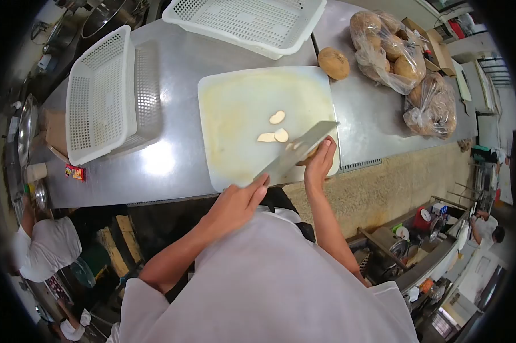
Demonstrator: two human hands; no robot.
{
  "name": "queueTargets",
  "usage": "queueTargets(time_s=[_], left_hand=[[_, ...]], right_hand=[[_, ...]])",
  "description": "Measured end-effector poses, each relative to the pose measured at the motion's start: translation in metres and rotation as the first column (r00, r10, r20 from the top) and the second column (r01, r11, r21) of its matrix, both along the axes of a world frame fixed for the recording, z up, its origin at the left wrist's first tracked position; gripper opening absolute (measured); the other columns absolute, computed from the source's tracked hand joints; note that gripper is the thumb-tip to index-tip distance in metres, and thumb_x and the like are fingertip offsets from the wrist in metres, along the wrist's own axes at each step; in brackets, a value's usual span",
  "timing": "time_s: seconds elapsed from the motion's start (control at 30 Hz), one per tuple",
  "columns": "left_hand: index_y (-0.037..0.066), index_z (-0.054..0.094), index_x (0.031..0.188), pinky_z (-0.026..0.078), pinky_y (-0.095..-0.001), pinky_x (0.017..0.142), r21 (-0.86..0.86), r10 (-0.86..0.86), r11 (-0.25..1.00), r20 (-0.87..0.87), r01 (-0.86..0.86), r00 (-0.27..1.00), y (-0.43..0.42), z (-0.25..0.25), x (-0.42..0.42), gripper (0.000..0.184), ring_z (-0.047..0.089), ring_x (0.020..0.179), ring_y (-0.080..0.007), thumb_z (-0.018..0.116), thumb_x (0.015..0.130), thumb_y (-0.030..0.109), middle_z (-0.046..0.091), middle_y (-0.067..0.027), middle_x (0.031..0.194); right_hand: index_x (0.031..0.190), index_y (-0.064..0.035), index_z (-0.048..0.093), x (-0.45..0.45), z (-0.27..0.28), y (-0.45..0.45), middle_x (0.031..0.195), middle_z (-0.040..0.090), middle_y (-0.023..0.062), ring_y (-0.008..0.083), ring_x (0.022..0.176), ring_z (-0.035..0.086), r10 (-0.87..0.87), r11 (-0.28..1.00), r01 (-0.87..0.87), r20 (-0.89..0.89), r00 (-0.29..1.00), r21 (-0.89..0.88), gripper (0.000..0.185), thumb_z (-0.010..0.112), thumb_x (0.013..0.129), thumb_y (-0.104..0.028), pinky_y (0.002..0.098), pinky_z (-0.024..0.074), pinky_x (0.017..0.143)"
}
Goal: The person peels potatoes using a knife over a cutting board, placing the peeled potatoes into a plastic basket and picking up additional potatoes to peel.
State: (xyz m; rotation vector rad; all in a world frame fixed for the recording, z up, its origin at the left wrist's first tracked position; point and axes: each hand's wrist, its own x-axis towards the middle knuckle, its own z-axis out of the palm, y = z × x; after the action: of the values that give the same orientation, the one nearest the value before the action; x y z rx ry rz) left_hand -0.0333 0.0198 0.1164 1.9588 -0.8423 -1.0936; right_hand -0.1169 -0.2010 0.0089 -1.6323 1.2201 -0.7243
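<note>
My left hand (238,204) is closed round the handle end of a wide-bladed knife (304,147), whose blade slants up to the right over the cutting board (235,108). On the board's right side, my right hand (321,164) grips a brown-skinned root vegetable (301,162), mostly covered by the blade and fingers. Pale slices lie left of the blade: one oval slice (277,117), and a long slice (265,138) beside a rounder slice (281,135). A whole brown root vegetable (333,63) touches or nearly touches the board's upper right corner.
Two white perforated baskets (98,97) (249,26) stand at the left and the top of the metal table (178,74). Bags of brown vegetables (390,51) (431,107) lie at the right. Other people (49,246) (489,226) are at both sides, away from my hands.
</note>
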Motion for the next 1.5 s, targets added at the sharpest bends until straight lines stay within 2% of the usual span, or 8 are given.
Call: queueTargets(time_s=[0.13,0.5,0.6,0.7,0.87,0.97,1.17,1.5], left_hand=[[0.004,0.052,0.145,0.051,-0.0526,0.068,0.125,-0.1,0.987,0.0,0.099,0.995,0.04,0.055,-0.004,0.044,0.063,0.069,-0.0477,0.043,0.11,0.028,0.065,-0.0272,0.076],[0.002,0.051,0.148,0.052,-0.0466,0.077,-0.055,-0.004,0.998,0.058,0.007,0.998,-0.004,0.0,0.006,0.047,0.064,0.076,-0.0458,0.041,0.112,0.029,0.066,-0.0282,0.091],[0.001,0.049,0.149,0.053,-0.0458,0.075,0.198,-0.086,0.974,-0.148,0.115,0.985,0.016,0.051,0.007,0.048,0.062,0.071,-0.0442,0.043,0.111,0.029,0.067,-0.0266,0.086],[0.001,0.057,0.139,0.052,-0.0477,0.065,-0.01,0.001,1.0,-0.014,-0.001,1.0,0.009,0.017,0.0,0.043,0.063,0.062,-0.0428,0.041,0.112,0.03,0.064,-0.0261,0.074],[0.0,0.058,0.139,0.052,-0.0488,0.068,0.323,0.187,0.945,-0.395,-0.054,0.899,-0.046,-0.023,0.018,0.044,0.063,0.062,-0.0432,0.043,0.111,0.03,0.066,-0.0252,0.075],[0.0,0.056,0.141,0.052,-0.05,0.067,-0.197,0.064,0.979,0.049,-0.053,0.997,-0.014,-0.034,0.001,0.044,0.064,0.063,-0.0434,0.043,0.111,0.03,0.064,-0.0254,0.074],[0.003,0.05,0.145,0.051,-0.0517,0.067,0.127,-0.107,0.985,-0.068,0.115,0.992,0.035,0.07,-0.003,0.042,0.063,0.064,-0.0437,0.043,0.111,0.027,0.063,-0.0249,0.073],[0.001,0.054,0.14,0.051,-0.0534,0.073,-0.014,0.042,0.999,-0.046,-0.042,0.998,-0.037,0.016,-0.005,0.04,0.064,0.077,-0.049,0.043,0.111,0.026,0.066,-0.0289,0.08]], right_hand=[[0.134,0.0049,0.051,-0.009,-0.022,0.003,0.125,0.06,0.0231,0.0364,0.115,0.058,0.066,0.99,-0.059,0.049,0.997,-0.131,0.043,0.038,0.112,-0.03,0.0415,0.0425,0.104],[0.133,0.0079,0.053,-0.008,0.0,0.013,0.127,0.059,0.0267,0.0393,0.116,0.058,0.026,0.99,-0.034,-0.058,0.998,-0.138,0.044,0.036,0.112,-0.027,0.0427,0.0434,0.103],[0.134,0.008,0.053,-0.006,0.004,0.012,0.128,0.059,0.0265,0.0389,0.117,0.058,0.048,0.992,-0.054,-0.057,0.997,-0.11,0.044,0.036,0.112,-0.027,0.0429,0.0433,0.104],[0.136,0.0073,0.052,-0.006,0.003,0.012,0.13,0.059,0.0254,0.0367,0.119,0.058,0.028,0.994,-0.035,-0.074,0.997,-0.102,0.045,0.037,0.112,-0.027,0.0417,0.043,0.105],[0.137,0.0049,0.053,-0.01,0.002,0.007,0.132,0.059,0.0229,0.0325,0.121,0.058,0.018,0.997,-0.024,0.084,0.996,0.072,0.045,0.039,0.112,-0.03,0.0394,0.043,0.106],[0.137,0.0024,0.054,-0.006,0.014,0.007,0.129,0.061,0.0214,0.0311,0.119,0.059,-0.059,0.968,0.029,0.114,0.992,0.25,0.044,0.04,0.111,-0.03,0.0386,0.0448,0.104],[0.134,0.0016,0.055,-0.012,-0.023,0.005,0.121,0.067,0.0208,0.0315,0.108,0.065,-0.006,0.995,-0.004,0.099,0.995,0.096,0.042,0.041,0.11,-0.03,0.04,0.0493,0.096],[0.131,0.0041,0.058,-0.002,0.009,0.009,0.119,0.068,0.0246,0.0378,0.105,0.065,-0.027,0.999,0.025,-0.068,0.997,-0.033,0.045,0.039,0.11,-0.031,0.0418,0.0495,0.095]])
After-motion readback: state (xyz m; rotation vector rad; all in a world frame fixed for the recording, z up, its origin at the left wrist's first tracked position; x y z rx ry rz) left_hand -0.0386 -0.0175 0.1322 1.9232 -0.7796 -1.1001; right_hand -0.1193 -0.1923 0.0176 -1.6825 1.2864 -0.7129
